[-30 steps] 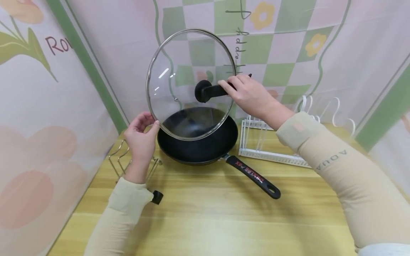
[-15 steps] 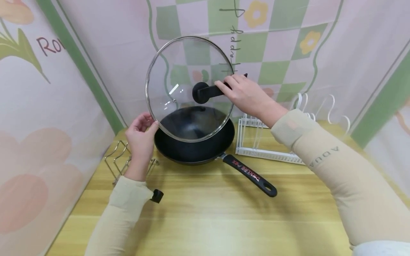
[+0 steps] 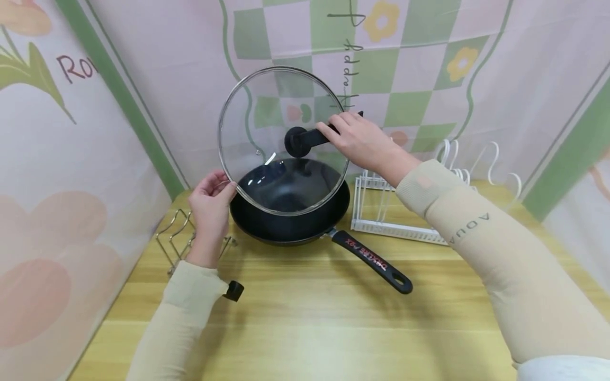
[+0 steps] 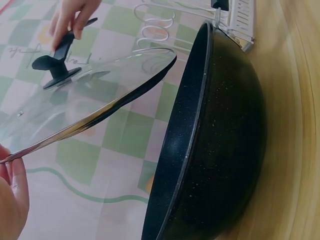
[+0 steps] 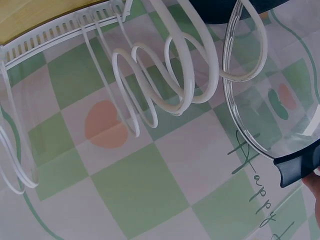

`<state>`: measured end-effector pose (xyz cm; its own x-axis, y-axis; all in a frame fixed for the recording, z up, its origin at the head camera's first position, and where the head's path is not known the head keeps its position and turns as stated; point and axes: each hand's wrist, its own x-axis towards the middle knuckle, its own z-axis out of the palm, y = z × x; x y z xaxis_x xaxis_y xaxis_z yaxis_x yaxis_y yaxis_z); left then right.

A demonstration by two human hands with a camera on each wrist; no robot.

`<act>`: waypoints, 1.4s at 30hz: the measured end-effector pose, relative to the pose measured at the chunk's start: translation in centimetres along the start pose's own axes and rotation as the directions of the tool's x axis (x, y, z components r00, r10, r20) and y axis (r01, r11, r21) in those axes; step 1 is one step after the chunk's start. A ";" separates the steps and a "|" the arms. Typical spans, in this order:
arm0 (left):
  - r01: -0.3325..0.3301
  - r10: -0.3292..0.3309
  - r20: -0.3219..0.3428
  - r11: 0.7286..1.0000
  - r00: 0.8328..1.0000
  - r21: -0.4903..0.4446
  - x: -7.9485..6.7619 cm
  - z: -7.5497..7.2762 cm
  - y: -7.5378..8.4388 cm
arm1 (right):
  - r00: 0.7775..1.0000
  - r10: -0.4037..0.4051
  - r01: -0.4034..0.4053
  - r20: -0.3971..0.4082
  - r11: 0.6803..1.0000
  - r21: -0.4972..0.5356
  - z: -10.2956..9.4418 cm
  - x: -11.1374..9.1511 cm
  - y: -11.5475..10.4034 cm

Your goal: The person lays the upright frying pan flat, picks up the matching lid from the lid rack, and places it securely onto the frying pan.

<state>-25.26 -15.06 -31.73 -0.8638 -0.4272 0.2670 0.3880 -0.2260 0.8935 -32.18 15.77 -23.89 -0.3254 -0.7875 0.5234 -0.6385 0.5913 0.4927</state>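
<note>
A clear glass pan lid (image 3: 267, 119) with a metal rim is held tilted above a black wok (image 3: 286, 230). My right hand (image 3: 360, 142) grips the lid's black handle (image 3: 297, 142) from the right. At the lid's lower left edge, my left hand (image 3: 209, 206) pinches the rim between thumb and fingers. The left wrist view shows the lid (image 4: 95, 95) apart from the wok (image 4: 225, 125), with a gap between their rims. The wok sits on the wooden table, its long handle (image 3: 374, 262) pointing toward the front right. In the right wrist view, only a little of my right hand (image 5: 312, 192) shows.
A white wire rack (image 3: 405, 228) with curved loops stands right of the wok, beneath my right forearm. A small metal wire rack (image 3: 176, 233) stands on the left, partly behind my left wrist. A patterned cloth wall (image 3: 405, 69) rises behind the table (image 3: 305, 328).
The lid has come down a little and its top has tipped, bringing it closer to the wok. Both hands keep their hold. The head view has shifted slightly; the wok stays put.
</note>
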 end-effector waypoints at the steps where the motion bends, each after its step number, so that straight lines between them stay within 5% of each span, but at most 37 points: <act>1: -0.001 0.001 0.001 1.000 1.000 0.000 0.0 0.0 0.0 | 1.000 -0.003 0.003 0.001 1.000 -0.007 0.0 -0.1 0.0; 25: 0.075 -0.075 0.003 0.997 0.997 0.030 0.2 -0.1 -0.6 | 0.989 -0.073 0.082 0.128 0.995 -0.064 -0.4 0.1 0.6; 42: 0.148 -0.148 -0.010 0.988 0.989 -0.039 0.2 0.0 -0.7 | 0.982 -0.100 0.115 0.163 0.990 -0.083 -0.2 0.2 1.0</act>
<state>-25.72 -14.94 -32.30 -0.9085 -0.3980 0.1277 0.2683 -0.3211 0.9083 -32.72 16.20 -23.15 -0.3689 -0.8605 0.3513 -0.6112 0.5094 0.6058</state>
